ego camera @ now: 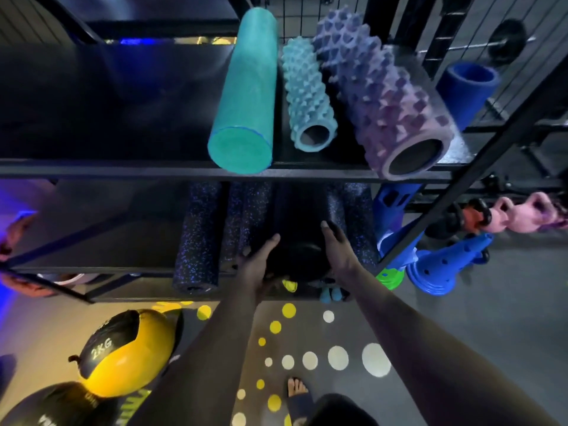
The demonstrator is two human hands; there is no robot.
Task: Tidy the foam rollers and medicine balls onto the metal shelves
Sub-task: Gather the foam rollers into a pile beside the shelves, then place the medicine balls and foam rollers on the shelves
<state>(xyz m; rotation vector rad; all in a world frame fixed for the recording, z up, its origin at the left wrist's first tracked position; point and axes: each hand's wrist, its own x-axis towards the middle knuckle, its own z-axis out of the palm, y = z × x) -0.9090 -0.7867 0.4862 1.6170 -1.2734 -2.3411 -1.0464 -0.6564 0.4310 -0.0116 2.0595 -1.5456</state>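
Note:
A plain black foam roller (296,238) lies lengthwise on the middle shelf (92,269), on top of several black rollers with blue speckles (198,238). My left hand (256,261) grips its near end from the left and my right hand (336,247) from the right. On the upper shelf (123,170) rest a smooth teal roller (246,93), a small spiky light-blue roller (307,93) and a big spiky purple roller (387,99). A yellow and black 2 kg medicine ball (126,352) sits on the floor at the lower left, with a second black ball (58,407) in front of it.
Blue cones (442,265) and a green one (388,278) stand on the floor right of the rack, with pink and orange kettlebells (504,213) beyond. A blue smooth roller (467,87) leans behind the rack's right post. The floor has yellow and white dots. My foot (296,392) is below.

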